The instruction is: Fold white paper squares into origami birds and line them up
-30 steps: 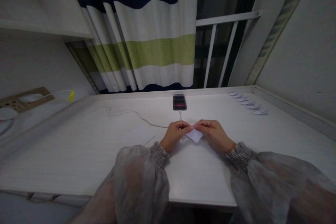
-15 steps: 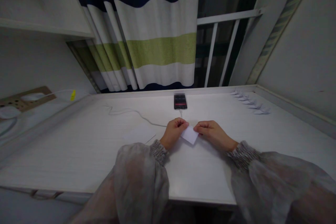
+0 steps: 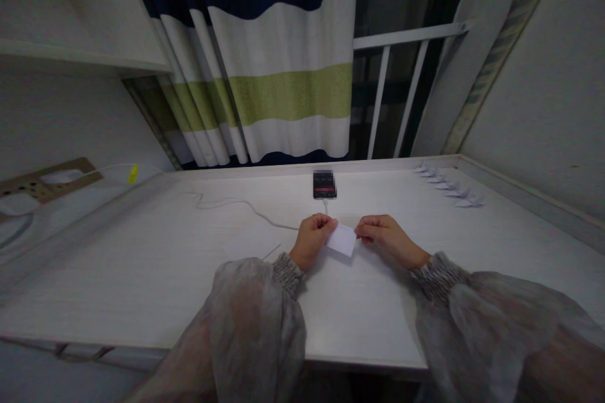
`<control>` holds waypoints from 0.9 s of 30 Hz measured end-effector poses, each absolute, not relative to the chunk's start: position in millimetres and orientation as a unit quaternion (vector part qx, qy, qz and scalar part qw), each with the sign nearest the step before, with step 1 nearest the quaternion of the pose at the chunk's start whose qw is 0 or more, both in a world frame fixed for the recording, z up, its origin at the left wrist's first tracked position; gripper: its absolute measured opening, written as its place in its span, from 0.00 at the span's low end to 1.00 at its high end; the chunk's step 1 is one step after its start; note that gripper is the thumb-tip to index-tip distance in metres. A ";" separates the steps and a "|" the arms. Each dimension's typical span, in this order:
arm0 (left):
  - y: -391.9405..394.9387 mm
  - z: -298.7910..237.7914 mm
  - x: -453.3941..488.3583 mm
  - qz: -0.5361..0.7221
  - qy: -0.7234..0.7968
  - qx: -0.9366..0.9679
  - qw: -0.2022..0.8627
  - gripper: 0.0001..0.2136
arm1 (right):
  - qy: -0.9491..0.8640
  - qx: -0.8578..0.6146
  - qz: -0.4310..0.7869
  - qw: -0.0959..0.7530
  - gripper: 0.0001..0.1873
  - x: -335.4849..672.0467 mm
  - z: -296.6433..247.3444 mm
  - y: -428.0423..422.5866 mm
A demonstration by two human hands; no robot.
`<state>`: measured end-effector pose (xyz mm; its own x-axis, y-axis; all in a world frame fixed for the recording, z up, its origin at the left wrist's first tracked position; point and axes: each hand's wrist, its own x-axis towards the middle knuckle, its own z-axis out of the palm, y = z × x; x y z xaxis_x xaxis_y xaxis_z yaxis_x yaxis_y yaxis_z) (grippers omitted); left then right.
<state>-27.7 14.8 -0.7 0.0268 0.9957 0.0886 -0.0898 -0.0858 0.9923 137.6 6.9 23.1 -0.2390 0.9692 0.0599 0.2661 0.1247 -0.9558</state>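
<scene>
A small folded piece of white paper (image 3: 341, 241) is held up just above the white desk, between my two hands. My left hand (image 3: 312, 238) pinches its left edge between thumb and fingers. On the other side, my right hand (image 3: 385, 236) is closed with its fingertips at the paper's right edge. The paper's underside and its exact folds cannot be made out. Beyond my hands lies a phone (image 3: 324, 184) with its screen lit, joined to a white cable (image 3: 255, 209).
Several folded white paper pieces (image 3: 449, 186) stand in a row at the desk's back right. A sheet of white paper (image 3: 248, 240) and a thin dark stick (image 3: 271, 251) lie near my left forearm. A power strip (image 3: 51, 182) sits at the far left; a striped curtain (image 3: 288, 94) hangs behind.
The paper has turned slightly, so its lower edge lies more level. My right hand has shifted a little to the right, to the paper's right edge; my left hand keeps its pinch.
</scene>
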 end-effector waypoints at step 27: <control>18.3 1.1 -30.0 0.527 0.459 0.506 0.505 0.11 | -0.705 -0.429 0.422 0.375 0.09 130.4 7.9 13.9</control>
